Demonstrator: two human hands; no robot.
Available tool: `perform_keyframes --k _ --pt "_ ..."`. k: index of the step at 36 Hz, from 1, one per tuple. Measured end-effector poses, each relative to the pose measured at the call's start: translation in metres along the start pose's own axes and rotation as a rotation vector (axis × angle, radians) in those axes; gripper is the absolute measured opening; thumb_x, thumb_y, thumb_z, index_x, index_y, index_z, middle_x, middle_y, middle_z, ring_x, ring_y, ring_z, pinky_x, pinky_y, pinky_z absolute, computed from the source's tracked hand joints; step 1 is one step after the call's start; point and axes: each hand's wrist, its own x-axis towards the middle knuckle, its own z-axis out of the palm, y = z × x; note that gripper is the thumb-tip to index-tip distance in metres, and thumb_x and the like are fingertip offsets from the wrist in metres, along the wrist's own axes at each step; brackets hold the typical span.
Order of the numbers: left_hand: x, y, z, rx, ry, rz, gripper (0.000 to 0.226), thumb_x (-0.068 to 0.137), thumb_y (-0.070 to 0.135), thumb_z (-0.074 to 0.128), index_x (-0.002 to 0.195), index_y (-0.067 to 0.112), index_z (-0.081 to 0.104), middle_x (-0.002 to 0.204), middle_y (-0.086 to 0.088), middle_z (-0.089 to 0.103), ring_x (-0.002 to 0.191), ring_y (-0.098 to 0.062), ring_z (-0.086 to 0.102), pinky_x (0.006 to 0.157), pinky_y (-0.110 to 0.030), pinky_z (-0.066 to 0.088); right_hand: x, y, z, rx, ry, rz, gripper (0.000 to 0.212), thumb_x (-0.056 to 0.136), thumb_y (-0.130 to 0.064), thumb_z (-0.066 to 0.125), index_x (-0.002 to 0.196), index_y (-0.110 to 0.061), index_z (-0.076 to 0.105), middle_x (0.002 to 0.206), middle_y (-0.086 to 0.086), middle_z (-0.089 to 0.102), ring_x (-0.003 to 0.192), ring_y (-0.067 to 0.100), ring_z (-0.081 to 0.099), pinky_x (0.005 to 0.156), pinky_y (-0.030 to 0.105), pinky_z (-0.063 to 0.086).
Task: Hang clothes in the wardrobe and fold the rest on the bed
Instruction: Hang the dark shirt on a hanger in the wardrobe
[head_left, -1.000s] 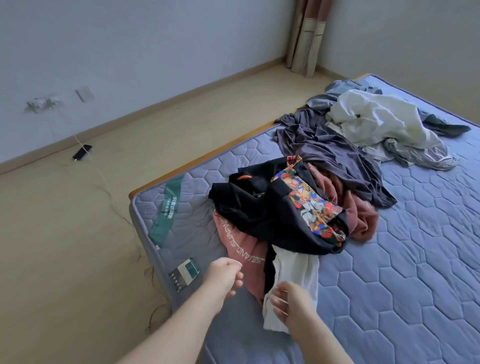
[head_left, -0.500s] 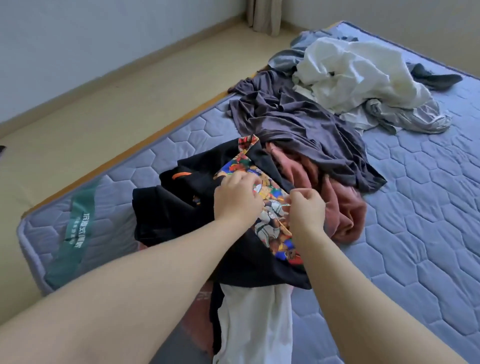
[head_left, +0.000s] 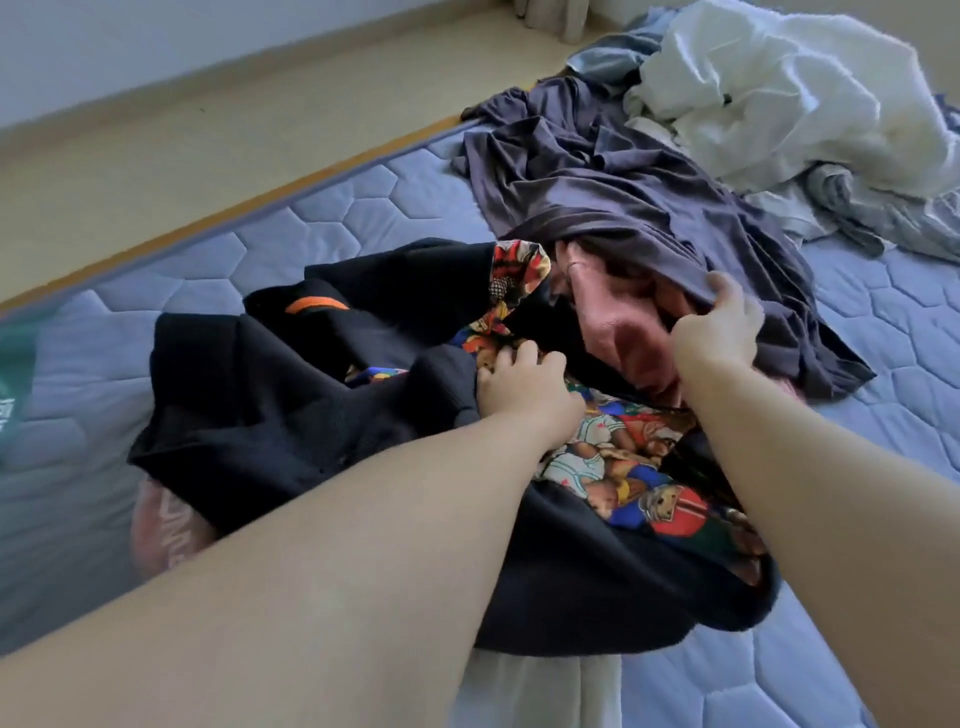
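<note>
- While the clothes lie in one tangled run across the mattress (head_left: 337, 208), I read both hands as working to separate layers, not to fold yet; no wardrobe or hanger shows in the head view.
- The black garment (head_left: 291, 395) sits nearest, bunched, with its cartoon-print panel (head_left: 613, 462) turned up. It lies over a white piece (head_left: 545, 686) at the near edge, so I judge it has to come off first.
- The purple-grey garment (head_left: 613, 208) drapes from the far side down over the pink garment (head_left: 618, 322), which is why that hem needs lifting before the pink one can be freed.
- My left hand (head_left: 524, 384) is closed tight, fingers curled into the fabric where the black cloth meets the print. It pins or gathers that edge, with no gap between the fingers.
- My right hand (head_left: 719, 327) reaches further out. Its thumb lies on top and its fingers curl under the lower hem of the purple-grey garment, pinching it just above the pink cloth. I cannot tell whether it has caught any pink as well.
- The white heap (head_left: 779, 88) and a grey piece (head_left: 883, 208) lie well apart at the far corner, with no hand on them.
- My guess is the task is at its start: nothing visible is folded or hung.
</note>
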Motion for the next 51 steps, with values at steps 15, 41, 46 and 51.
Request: perform_keyframes --k 15,41,46,51 --pt "-0.004 -0.019 0.030 -0.096 0.132 0.083 0.047 0.097 0.037 0.037 0.141 0.022 0.035 0.154 -0.002 0.020 0.143 -0.024 0.009 0.115 -0.041 0.011 0.012 0.006 0.014 -0.276 0.009 -0.062 0.030 0.093 -0.014 0.046 0.117 -0.005 0.061 0.126 0.022 0.056 0.121 0.038 0.046 0.098 0.032 0.036" --pt "-0.212 -0.072 -0.082 -1.796 -0.152 -0.397 0.029 0.098 0.016 0.039 0.102 0.007 0.066 0.103 -0.015 0.063 0.088 -0.023 0.061 0.082 -0.032 0.045 -0.310 -0.052 -0.045 -0.102 -0.577 -0.262 0.026 0.083 -0.024 0.054 0.062 -0.015 0.041 0.053 -0.002 0.042 0.053 0.012 0.036 0.050 0.027 0.026" --pt "-0.283 -0.100 -0.102 -1.872 -0.098 -0.597 0.027 0.096 0.022 0.042 0.100 0.002 0.060 0.095 -0.016 0.059 0.084 -0.027 0.056 0.077 -0.036 0.044 -0.372 -0.056 -0.058 -0.144 -0.644 -0.264 0.021 0.081 -0.023 0.053 0.064 -0.017 0.042 0.055 -0.001 0.043 0.059 0.015 0.041 0.050 0.027 0.028" --pt "-0.351 -0.119 -0.126 -1.822 -0.020 -0.632 0.032 0.097 0.018 0.036 0.067 0.010 0.046 0.041 -0.002 0.052 0.045 -0.015 0.054 0.057 -0.029 0.040 -0.439 -0.070 -0.062 -0.138 -0.687 -0.252 0.023 0.076 -0.022 0.053 0.062 -0.016 0.036 0.055 -0.001 0.040 0.059 0.018 0.038 0.053 0.031 0.027"
